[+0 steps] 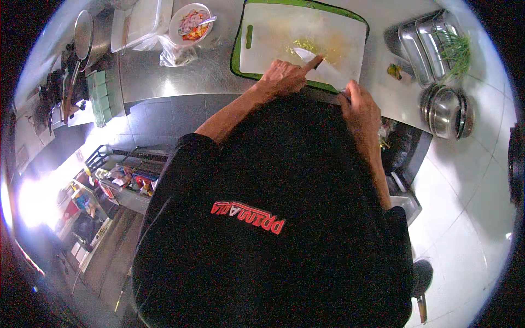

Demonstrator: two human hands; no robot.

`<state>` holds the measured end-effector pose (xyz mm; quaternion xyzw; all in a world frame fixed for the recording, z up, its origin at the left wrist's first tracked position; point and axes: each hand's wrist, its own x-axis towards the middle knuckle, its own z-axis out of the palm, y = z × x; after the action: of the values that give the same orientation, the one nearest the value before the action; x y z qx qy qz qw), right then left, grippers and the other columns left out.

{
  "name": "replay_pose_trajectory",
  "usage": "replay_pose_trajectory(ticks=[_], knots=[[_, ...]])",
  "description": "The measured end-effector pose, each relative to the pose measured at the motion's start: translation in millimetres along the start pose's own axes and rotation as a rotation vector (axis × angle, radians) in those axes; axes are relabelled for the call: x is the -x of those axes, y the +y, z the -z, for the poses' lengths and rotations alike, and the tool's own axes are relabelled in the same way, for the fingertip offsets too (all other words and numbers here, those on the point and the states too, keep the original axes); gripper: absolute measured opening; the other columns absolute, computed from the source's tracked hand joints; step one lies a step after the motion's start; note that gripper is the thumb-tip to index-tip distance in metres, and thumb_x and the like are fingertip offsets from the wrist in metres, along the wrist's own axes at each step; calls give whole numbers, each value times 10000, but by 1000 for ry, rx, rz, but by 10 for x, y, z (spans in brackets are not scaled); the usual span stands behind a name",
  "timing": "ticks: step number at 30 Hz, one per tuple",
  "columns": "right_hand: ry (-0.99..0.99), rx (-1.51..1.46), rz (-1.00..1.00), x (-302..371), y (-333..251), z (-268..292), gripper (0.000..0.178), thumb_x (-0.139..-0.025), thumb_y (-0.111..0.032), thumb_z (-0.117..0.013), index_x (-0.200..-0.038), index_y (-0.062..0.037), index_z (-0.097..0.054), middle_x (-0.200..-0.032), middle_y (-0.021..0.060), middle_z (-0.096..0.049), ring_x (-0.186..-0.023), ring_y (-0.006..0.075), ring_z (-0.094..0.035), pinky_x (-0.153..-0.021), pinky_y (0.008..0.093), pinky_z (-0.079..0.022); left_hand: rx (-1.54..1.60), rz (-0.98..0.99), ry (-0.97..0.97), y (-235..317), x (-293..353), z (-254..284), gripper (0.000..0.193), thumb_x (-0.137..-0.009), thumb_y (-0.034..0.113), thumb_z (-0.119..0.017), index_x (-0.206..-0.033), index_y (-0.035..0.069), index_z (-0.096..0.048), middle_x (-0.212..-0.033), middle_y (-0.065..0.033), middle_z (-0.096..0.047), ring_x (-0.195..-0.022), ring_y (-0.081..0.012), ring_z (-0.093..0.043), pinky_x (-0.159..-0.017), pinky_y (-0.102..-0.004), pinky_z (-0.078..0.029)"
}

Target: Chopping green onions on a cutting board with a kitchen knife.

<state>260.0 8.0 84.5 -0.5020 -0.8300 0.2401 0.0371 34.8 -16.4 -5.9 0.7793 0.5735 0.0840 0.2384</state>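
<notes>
Aslant, knife [328, 71], right fingers [354, 88] gripping, left fingers [318, 59] touching

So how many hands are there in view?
2: the left hand at the blade of the knife, over the cutting board; the right hand around the knife's handle.

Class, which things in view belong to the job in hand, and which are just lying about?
Job in hand: knife; right hand, gripping it; left hand; white board; chopped bits.

Apparently lying about: plastic bag; metal trays; metal bowls; green stalks; food bowl, possibly related.
</notes>
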Motion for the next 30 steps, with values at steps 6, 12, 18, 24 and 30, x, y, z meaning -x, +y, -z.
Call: replay_pose_trajectory(ticks=[6,12,18,24,30], knots=[[8,5,-60,140,2,292,218,-836,-167,-665,-966,-79,-513,-882,117,-626,-850,329,-621,-704,427,-487,-29,88,-26,-121,11,-51,688,-838,165,-548,-1471,153,-277,-662,-149,-645,-542,-322,-632,-495,-441,-502],[29,-222,-201,125,290,237,257,-866,-238,-645,-1047,-78,-559,-827,166,-661,-747,348,-651,-678,411,-497,13,220,242,-118,-4,30,400,-880,184,-578,-1279,165,-546,-923,-114,-666,-820,-304,-647,-698,-448,-528],[86,-413,-382,4,600,-205,326,-843,-305,-683,-942,-7,-591,-727,153,-630,-690,269,-634,-646,372,-495,123,164,423,-361,-103,-138,192,-807,178,-689,-995,148,-714,-967,-87,-659,-934,-287,-609,-806,-402,-508],[179,-304,-326,-23,750,-412,395,-750,-319,-765,-855,18,-589,-661,125,-592,-630,206,-589,-602,351,-474,91,132,505,-358,-210,-68,211,-806,163,-687,-1014,145,-715,-980,-97,-652,-978,-286,-590,-856,-412,-481],[147,-281,-438,-154,841,-546,367,-707,-275,-756,-878,0,-584,-817,195,-643,-761,358,-633,-693,444,-493,153,366,567,-474,-70,36,206,-829,182,-664,-1016,105,-706,-967,-106,-642,-945,-306,-594,-831,-401,-477]])
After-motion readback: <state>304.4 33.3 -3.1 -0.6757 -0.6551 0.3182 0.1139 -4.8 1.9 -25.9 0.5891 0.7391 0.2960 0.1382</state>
